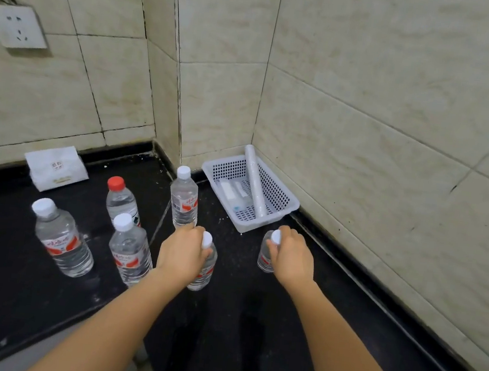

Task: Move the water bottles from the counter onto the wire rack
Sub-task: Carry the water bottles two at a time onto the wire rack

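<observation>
Black counter (pixel 250 325): each hand (pixel 181 253) (pixel 291 257) clasps a bottle (pixel 205 270) (pixel 265 255) near basket (pixel 291 205).

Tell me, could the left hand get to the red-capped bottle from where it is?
Probably yes, but not right now: the left hand is closed on a bottle. The red-capped bottle stands upright further back and left, its cap in the open, though another bottle stands just in front of it.
</observation>
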